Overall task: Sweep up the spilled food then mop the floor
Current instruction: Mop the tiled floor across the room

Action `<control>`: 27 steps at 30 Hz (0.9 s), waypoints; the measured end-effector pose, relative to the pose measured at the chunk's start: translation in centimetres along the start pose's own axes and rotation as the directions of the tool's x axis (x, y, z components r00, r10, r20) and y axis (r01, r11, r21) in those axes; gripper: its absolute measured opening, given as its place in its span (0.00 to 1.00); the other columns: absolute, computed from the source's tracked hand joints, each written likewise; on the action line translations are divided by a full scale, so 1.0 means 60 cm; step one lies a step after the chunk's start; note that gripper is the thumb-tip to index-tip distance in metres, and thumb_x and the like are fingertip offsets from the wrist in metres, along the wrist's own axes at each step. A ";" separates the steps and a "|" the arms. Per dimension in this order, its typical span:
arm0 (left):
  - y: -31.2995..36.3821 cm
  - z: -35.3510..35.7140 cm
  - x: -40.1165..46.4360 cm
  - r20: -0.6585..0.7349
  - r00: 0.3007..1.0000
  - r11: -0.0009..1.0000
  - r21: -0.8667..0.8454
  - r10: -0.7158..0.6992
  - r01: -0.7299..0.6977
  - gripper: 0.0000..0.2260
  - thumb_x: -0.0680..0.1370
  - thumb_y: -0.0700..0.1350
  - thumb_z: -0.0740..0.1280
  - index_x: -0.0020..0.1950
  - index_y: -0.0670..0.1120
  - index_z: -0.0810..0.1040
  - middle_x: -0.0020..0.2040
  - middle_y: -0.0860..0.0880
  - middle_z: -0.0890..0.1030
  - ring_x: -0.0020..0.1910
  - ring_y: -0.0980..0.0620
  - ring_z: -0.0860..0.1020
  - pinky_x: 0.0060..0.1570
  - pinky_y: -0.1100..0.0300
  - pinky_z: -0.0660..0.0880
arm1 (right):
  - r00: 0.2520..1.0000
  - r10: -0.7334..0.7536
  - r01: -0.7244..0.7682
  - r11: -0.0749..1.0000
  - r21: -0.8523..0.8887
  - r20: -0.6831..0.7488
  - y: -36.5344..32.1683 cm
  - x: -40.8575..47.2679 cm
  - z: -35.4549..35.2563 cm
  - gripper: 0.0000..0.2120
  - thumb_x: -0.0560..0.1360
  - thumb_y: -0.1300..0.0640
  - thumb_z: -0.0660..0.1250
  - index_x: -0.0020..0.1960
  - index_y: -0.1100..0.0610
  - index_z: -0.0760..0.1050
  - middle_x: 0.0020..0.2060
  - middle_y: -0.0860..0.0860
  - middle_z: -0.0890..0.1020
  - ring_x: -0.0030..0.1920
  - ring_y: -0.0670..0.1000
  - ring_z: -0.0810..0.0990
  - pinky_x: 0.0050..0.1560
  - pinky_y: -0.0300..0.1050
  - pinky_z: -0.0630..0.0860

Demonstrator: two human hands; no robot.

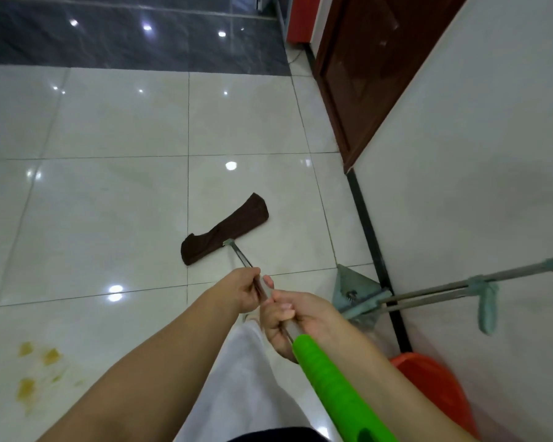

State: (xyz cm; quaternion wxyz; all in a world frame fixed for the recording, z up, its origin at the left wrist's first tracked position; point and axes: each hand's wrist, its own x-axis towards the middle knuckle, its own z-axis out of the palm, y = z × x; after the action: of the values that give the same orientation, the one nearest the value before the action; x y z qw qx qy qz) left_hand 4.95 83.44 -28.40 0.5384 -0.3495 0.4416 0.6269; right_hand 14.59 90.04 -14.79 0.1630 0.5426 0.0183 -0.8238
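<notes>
A flat mop with a dark brown cloth head (225, 229) lies on the white floor tiles ahead of me. Its thin metal pole (241, 255) runs back to a bright green grip (336, 387) near my body. My left hand (241, 290) grips the pole further down. My right hand (296, 322) grips it just above the green grip. Yellow-orange food stains (37, 371) mark the tile at the lower left, well away from the mop head.
A white wall (476, 154) with a black skirting (369, 237) runs along the right, with a dark brown door (364, 68) further on. A grey-green dustpan (353, 290) with a long handle leans at the wall. An orange bucket (434, 387) stands at the lower right. Dark glossy tiles (125, 30) lie ahead.
</notes>
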 end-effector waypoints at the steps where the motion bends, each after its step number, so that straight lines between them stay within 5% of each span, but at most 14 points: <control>1: -0.019 -0.003 -0.004 0.016 1.000 1.000 0.016 -0.008 0.007 0.08 0.83 0.43 0.53 0.45 0.43 0.64 0.20 0.45 0.71 0.15 0.51 0.71 0.22 0.66 0.73 | 1.000 -0.005 0.005 1.000 0.005 -0.002 0.012 -0.010 -0.016 0.11 0.80 0.65 0.58 0.52 0.51 0.75 0.30 0.52 0.67 0.13 0.46 0.64 0.12 0.30 0.62; 6: -0.099 -0.003 -0.035 0.057 0.997 0.993 0.110 -0.049 0.042 0.08 0.83 0.40 0.53 0.45 0.40 0.64 0.24 0.42 0.71 0.15 0.50 0.71 0.20 0.65 0.73 | 0.999 -0.037 0.037 0.999 0.035 -0.001 0.066 -0.058 -0.074 0.09 0.79 0.64 0.59 0.45 0.55 0.74 0.22 0.53 0.67 0.13 0.46 0.63 0.12 0.29 0.61; 16: -0.170 -0.018 -0.077 0.108 0.985 0.989 0.080 -0.132 0.124 0.11 0.83 0.44 0.56 0.42 0.40 0.66 0.33 0.46 0.69 0.16 0.50 0.73 0.21 0.63 0.75 | 0.993 -0.097 0.102 0.992 0.071 -0.072 0.128 -0.087 -0.104 0.09 0.81 0.63 0.58 0.55 0.50 0.68 0.20 0.54 0.70 0.12 0.46 0.62 0.12 0.28 0.60; 23: -0.137 -0.071 -0.115 0.130 0.980 0.988 0.061 -0.150 0.144 0.10 0.83 0.41 0.55 0.43 0.39 0.65 0.32 0.43 0.70 0.30 0.50 0.72 0.19 0.60 0.75 | 0.998 -0.032 0.035 0.998 0.044 -0.049 0.173 -0.086 -0.063 0.10 0.81 0.63 0.56 0.47 0.49 0.70 0.18 0.55 0.71 0.12 0.47 0.62 0.12 0.30 0.61; 27: -0.073 -0.126 -0.139 0.117 0.982 0.989 0.041 -0.149 0.145 0.10 0.83 0.41 0.56 0.43 0.39 0.66 0.25 0.43 0.73 0.23 0.48 0.74 0.21 0.60 0.76 | 0.998 0.032 -0.031 0.999 0.012 -0.061 0.199 -0.060 0.002 0.11 0.80 0.63 0.57 0.48 0.47 0.71 0.19 0.53 0.65 0.12 0.47 0.63 0.10 0.33 0.61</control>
State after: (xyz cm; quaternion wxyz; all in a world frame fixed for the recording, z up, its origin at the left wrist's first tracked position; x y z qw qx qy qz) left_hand 10.43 73.50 -24.33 0.6142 -0.3342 0.3918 0.5980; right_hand 19.20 79.60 -9.74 0.1723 0.5685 0.0101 -0.8043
